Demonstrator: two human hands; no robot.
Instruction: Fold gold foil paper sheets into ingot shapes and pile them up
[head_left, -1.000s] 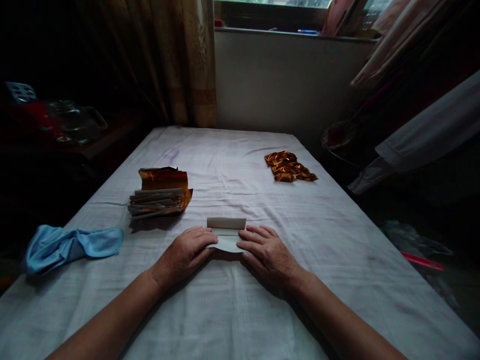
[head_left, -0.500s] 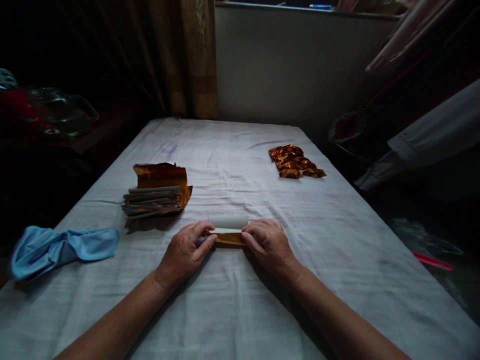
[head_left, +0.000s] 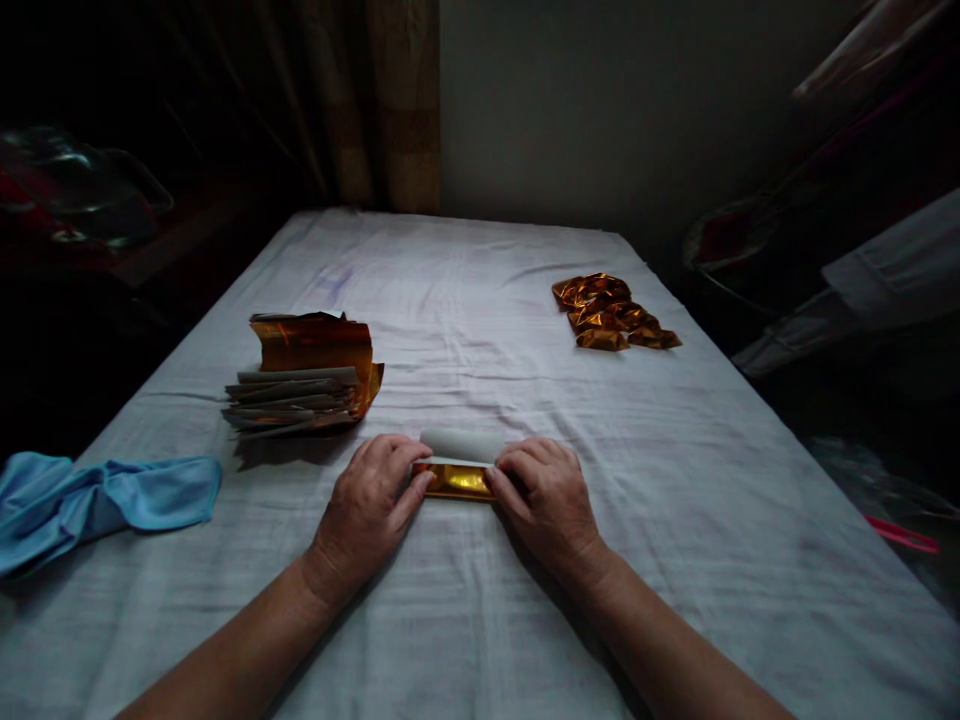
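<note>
Between my hands lies a sheet of gold foil paper (head_left: pixel 459 481), its near edge folded over into a shiny gold strip and its pale back curling up on the far side. My left hand (head_left: pixel 375 498) pinches the left end of the fold between thumb and fingers. At the right end, my right hand (head_left: pixel 546 495) grips it the same way, thumb on the gold strip. A stack of gold foil sheets (head_left: pixel 315 345) sits beyond my left hand, curled, with greyish backs showing. Several folded gold foil pieces (head_left: pixel 600 312) are heaped at the far right.
A white cloth (head_left: pixel 465 620) with wrinkles covers the table. The blue cloth (head_left: pixel 112 505) lies crumpled at the left edge. A glass jug (head_left: pixel 97 190) stands on dark furniture at the left. Behind the table hangs a curtain (head_left: pixel 405 110); a pink object (head_left: pixel 902 534) is low at the right.
The gold strip at the near edge has been turned over further and now shows a broader, brighter face. Both hands keep their hold at its ends. The view has tilted slightly downward.
</note>
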